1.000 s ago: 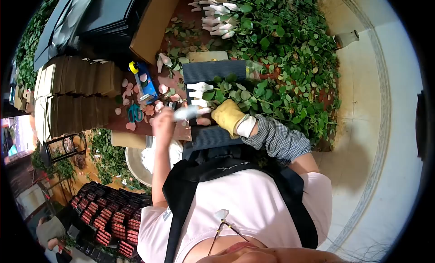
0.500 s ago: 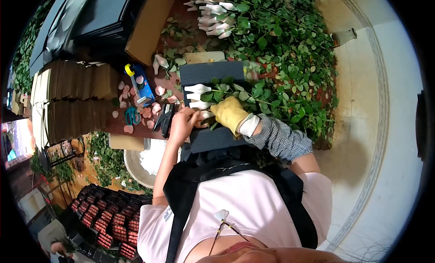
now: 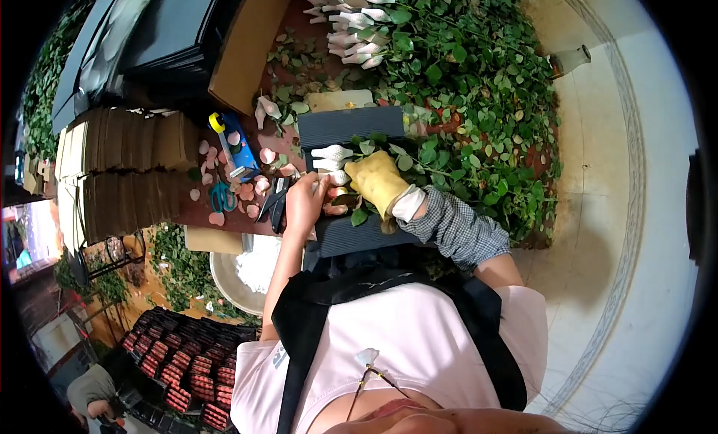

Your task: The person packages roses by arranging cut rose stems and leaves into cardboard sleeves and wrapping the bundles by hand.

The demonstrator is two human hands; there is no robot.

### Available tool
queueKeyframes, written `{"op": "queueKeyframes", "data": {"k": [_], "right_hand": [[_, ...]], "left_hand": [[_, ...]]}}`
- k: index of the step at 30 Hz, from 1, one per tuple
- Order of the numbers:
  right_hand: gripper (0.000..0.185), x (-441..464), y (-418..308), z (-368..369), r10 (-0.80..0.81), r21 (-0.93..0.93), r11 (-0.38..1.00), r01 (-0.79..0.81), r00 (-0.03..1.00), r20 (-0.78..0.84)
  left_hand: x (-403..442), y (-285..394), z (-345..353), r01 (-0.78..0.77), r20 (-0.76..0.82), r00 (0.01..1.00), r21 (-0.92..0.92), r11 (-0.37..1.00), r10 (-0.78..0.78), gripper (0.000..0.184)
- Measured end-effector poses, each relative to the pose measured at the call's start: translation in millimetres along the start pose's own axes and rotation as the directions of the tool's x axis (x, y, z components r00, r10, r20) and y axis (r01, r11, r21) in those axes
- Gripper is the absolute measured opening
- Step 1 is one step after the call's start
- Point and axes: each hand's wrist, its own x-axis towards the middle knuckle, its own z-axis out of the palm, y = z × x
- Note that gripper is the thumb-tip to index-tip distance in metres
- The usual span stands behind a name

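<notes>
My left hand point(image 3: 303, 204), bare, has its fingers pinched at the bud end of a rose in a white foam net point(image 3: 338, 178). My right hand point(image 3: 378, 183), in a yellow glove, is closed round the stem side of the same rose, its stem partly hidden by the glove. Two more net-wrapped roses point(image 3: 333, 152) lie just above, on dark corrugated board point(image 3: 351, 126). Below the pinched rose are unwrapped pinkish buds point(image 3: 336, 209). Black-handled clippers point(image 3: 276, 204) rest beside my left hand.
Leafy stems point(image 3: 471, 97) spread across the right, with wrapped roses point(image 3: 359, 38) at the top. Left are a tape dispenser point(image 3: 238, 146), teal scissors point(image 3: 221, 197), loose petals and stacked cardboard point(image 3: 127, 165). A bowl point(image 3: 228, 281) of white pieces sits below. A person point(image 3: 91, 391) is at lower left.
My left hand has moved right from beside the board to the rose, and the white net it carried is now round the bud. My gloved hand has shifted slightly upward.
</notes>
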Motion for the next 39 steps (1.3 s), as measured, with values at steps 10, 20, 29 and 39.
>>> {"op": "queueKeyframes", "data": {"k": [10,20,29,39], "right_hand": [[0.022,-16,23,-8,-0.067,0.285,0.94,0.185,0.923,-0.379],[0.015,-16,5,-18,0.082,0.073,0.995,-0.065,0.96,-0.268],[0.019,8,13,18,0.185,0.142,0.98,-0.139,0.899,-0.396],[0.014,5,23,7,0.155,0.15,0.981,-0.123,0.96,-0.232]], "left_hand": [[3,-37,-65,0.006,-0.098,0.995,-0.159,0.987,-0.022,0.015],[21,14,18,0.009,-0.144,0.989,0.211,0.978,0.022,0.028],[8,5,5,0.14,-0.057,0.975,-0.594,0.793,-0.215,0.027],[6,-14,-70,-0.194,-0.304,0.947,-0.283,0.939,0.104,0.012]]}}
